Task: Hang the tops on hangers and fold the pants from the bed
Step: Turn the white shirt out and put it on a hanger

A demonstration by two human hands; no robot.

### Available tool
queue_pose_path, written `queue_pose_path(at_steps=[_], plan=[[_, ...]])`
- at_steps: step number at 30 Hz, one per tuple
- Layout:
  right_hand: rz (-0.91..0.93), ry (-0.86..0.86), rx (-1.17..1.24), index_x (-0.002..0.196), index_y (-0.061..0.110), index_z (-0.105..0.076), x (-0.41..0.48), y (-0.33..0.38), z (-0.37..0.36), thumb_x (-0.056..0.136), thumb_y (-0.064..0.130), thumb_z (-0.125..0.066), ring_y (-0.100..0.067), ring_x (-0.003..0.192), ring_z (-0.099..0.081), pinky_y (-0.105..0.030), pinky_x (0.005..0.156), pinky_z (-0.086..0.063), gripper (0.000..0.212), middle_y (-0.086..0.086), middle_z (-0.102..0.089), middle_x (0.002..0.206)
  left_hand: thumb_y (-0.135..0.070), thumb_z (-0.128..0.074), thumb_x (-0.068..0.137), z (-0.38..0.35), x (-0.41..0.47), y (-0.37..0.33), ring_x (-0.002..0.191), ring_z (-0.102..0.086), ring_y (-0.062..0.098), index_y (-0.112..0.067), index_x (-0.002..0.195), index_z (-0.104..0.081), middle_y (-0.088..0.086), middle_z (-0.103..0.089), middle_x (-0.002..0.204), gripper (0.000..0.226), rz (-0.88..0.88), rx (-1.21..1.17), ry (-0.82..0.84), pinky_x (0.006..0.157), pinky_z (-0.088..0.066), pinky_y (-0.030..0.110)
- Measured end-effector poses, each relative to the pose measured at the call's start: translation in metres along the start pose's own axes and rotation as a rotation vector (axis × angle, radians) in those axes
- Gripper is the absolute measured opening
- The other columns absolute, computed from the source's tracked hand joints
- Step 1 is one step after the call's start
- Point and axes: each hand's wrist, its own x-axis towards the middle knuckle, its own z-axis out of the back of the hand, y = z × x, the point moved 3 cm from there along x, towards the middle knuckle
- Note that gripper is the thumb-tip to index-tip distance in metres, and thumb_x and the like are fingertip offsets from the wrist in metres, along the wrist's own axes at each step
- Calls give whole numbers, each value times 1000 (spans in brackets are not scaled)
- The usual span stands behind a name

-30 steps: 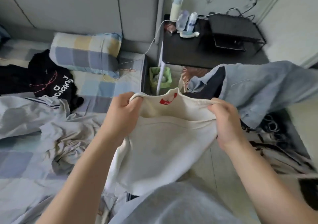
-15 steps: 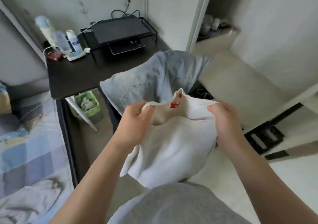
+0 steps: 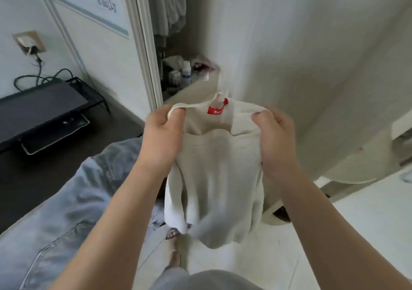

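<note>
Left hand (image 3: 161,137) and right hand (image 3: 275,138) grip the cream top (image 3: 219,174) by its neckline, red label (image 3: 215,111) between them.

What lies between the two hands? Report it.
Head view: the collar of the cream top, with its red label, stretches between left hand and right hand.

Soft, even daylight fills the view, brightest on the pale floor tiles (image 3: 356,234) at four o'clock and dimmest over the dark desk (image 3: 44,174) at nine o'clock, with only faint shadows; its source perhaps lies off toward three o'clock. The door frame (image 3: 142,44) at eleven o'clock bows with wide-angle distortion. Motion blur smears the lower hem of the cream top (image 3: 218,174), and the shelf clutter (image 3: 185,71) at twelve o'clock looks soft.
</note>
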Motion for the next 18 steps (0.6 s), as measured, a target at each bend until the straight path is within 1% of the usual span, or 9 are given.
queue_pose_path(at_steps=[3,5,7,8,10,12,13,15,18], plan=[[75,-88,38,67,-7,-33,43,9,-5,73,13,-49,-23,67,-26,-43,57,-18,27,-6,-28,67,-27,-46,88,-20,50,-5,64,-35,20,9,81,-45,6,-40,69,36,-17,-56,36,56,-29,34],[118,-163,44,61,4,-30,79,18,-13,73,14,-49,-20,64,-25,-40,55,-18,25,-4,-27,65,-26,-47,89,-37,94,-15,60,-33,19,6,78,-42,6,-37,66,34,-54,-84,99,52,-28,31],[150,-243,52,61,16,-24,112,36,-22,73,15,-49,-15,61,-25,-34,53,-18,28,4,-27,60,-23,-47,92,-52,135,-36,57,-34,17,3,75,-41,5,-35,64,32,-91,-81,145,48,-29,25],[175,-273,55,62,15,-23,129,45,-26,73,15,-49,-14,61,-24,-33,53,-18,28,5,-26,61,-21,-47,93,-58,156,-47,56,-34,14,3,74,-40,4,-34,62,32,-110,-94,169,46,-30,23],[240,-329,58,62,7,-28,162,60,-31,73,16,-50,-17,63,-26,-32,54,-20,26,1,-28,63,-19,-48,94,-69,197,-64,55,-33,12,3,71,-38,1,-33,60,33,-146,-129,224,46,-29,22],[295,-381,64,63,1,-35,190,71,-35,74,17,-51,-18,63,-29,-31,54,-23,24,-3,-30,64,-20,-48,94,-80,235,-78,57,-35,16,0,69,-38,5,-35,62,34,-185,-163,296,49,-32,25],[322,-400,72,58,7,-36,203,78,-38,74,17,-51,-16,61,-30,-28,52,-24,24,0,-31,61,-19,-48,95,-86,251,-85,58,-35,18,3,71,-37,7,-36,64,34,-212,-182,336,50,-32,27],[374,-411,67,50,23,-33,225,94,-44,74,15,-51,-9,54,-27,-23,46,-24,31,10,-28,55,-18,-48,95,-97,282,-103,58,-33,20,7,71,-34,8,-37,66,37,-256,-200,388,49,-30,29],[468,-409,-2,48,27,-30,258,130,-50,78,11,-49,-4,49,-24,-17,43,-23,38,16,-26,51,-19,-50,94,-111,326,-133,62,-31,23,5,69,-33,8,-36,67,39,-290,-242,440,56,-27,36]])
